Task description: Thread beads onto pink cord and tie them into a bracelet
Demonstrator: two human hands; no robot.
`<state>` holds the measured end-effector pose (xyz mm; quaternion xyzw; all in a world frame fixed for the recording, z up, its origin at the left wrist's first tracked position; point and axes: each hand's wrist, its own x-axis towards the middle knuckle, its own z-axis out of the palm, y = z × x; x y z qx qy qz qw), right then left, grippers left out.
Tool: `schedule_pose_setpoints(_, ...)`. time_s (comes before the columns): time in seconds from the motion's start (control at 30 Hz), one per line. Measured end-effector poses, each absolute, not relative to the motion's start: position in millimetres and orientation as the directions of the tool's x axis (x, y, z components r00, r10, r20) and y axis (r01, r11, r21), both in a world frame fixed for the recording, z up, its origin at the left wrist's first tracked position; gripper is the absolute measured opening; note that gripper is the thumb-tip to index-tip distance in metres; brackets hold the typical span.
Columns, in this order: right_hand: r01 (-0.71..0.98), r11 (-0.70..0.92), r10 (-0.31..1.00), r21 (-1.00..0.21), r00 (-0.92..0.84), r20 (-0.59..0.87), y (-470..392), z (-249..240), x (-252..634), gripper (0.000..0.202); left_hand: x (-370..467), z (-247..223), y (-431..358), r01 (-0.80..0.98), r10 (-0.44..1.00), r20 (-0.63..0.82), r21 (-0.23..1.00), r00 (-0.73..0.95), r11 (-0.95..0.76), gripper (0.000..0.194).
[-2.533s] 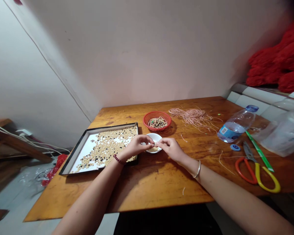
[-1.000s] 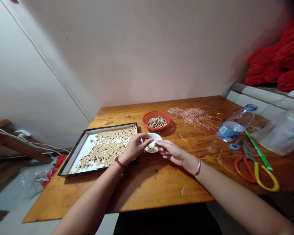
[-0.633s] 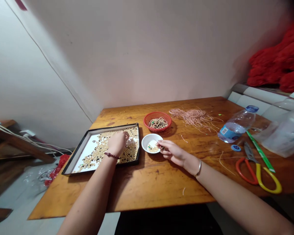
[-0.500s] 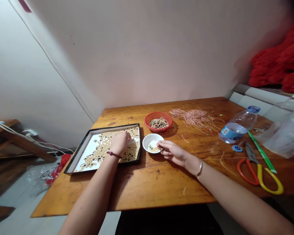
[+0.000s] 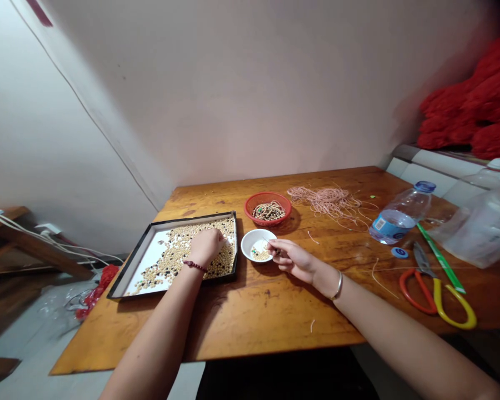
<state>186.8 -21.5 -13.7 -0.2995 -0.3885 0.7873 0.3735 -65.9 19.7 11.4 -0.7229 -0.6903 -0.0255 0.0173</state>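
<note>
My left hand (image 5: 207,246) is closed over the beads (image 5: 173,253) in a shallow black-edged tray (image 5: 234,244). Its fingertips are turned away, so whatever they pinch is hidden. Beside the white bowl (image 5: 245,253), my right hand (image 5: 290,258) is closed in a pinch at the bowl's right rim. A thin, pale strand (image 5: 265,240) comes out of its fingertips over the bowl; dark specks, maybe beads, show among the fingers. A few cream beads and a green one lie in the bowl.
Behind the bowl stands a red basket (image 5: 268,221) of strung beads. Pink cord (image 5: 325,200) lies in a tangle at the back. To the right are a water bottle (image 5: 402,214), a blue cap (image 5: 399,253), scissors (image 5: 437,289), a green strip (image 5: 441,258) and a plastic jug (image 5: 483,216).
My left hand has turned slightly into a tighter fist over the beads. My right hand stays at the bowl, its fingers slightly shifted. The whole view has moved a little.
</note>
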Motion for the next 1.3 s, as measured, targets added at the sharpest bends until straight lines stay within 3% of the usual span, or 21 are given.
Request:
schedule_pose_setpoints(0.07, -0.350, -0.416, 0.824, -0.839, -0.536, -0.185, -22.1, -12.6, 186.6, 0.025, -65.7, 11.6, 20.6, 0.998, 0.995, 0.095, 0.038, 0.036, -0.040, 0.023)
schedule_pose_setpoints(0.13, -0.339, -0.390, 0.845, -0.856, -0.502, -0.186, -23.3, -11.3, 185.3, 0.027, -62.2, 13.6, 21.5, 0.987, 0.988, 0.151, 0.151, 0.032, -0.055, 0.023)
schedule_pose_setpoints(0.2, -0.308, -0.339, 0.880, -0.889, -0.439, -0.183, -24.3, -10.7, 182.8, 0.028, -54.2, 16.7, 20.6, 0.911, 0.986, 0.146, 0.390, 0.079, -0.130, 0.026)
schedule_pose_setpoints(0.3, -0.247, -0.177, 0.938, -0.953, -0.334, -0.088, -23.6, -12.5, 178.5, 0.031, -36.5, 20.0, 14.4, 0.574, 0.945, -0.032, 0.801, 0.324, -0.170, 0.034)
schedule_pose_setpoints(0.4, -0.159, 0.077, 0.961, -0.984, -0.249, 0.116, -21.4, -14.7, 176.7, 0.032, -21.7, 19.6, 5.6, 0.339, 0.865, -0.113, 0.938, 0.489, -0.069, 0.040)
schedule_pose_setpoints(0.5, -0.037, 0.215, 0.952, -0.976, -0.215, 0.218, -20.9, -14.4, 178.1, 0.032, -16.1, 17.7, 0.8, 0.244, 0.843, -0.127, 0.970, 0.523, -0.006, 0.036)
schedule_pose_setpoints(0.73, 0.109, 0.327, 0.937, -0.939, -0.163, 0.308, -23.7, -15.3, 180.7, 0.028, -18.8, 16.2, 2.5, 0.147, 0.823, -0.127, 0.988, 0.554, 0.053, 0.032)
schedule_pose_setpoints(1.0, 0.143, 0.343, 0.935, -0.928, -0.152, 0.322, -23.4, -17.7, 181.6, 0.026, -17.8, 12.8, 2.7, 0.029, 0.796, -0.140, 0.988, 0.589, 0.152, 0.033)
schedule_pose_setpoints(1.3, 0.152, 0.344, 0.935, -0.927, -0.147, 0.323, -24.1, -18.3, 181.0, 0.027, -18.2, 12.9, 2.4, 0.033, 0.796, -0.150, 0.986, 0.586, 0.162, 0.034)
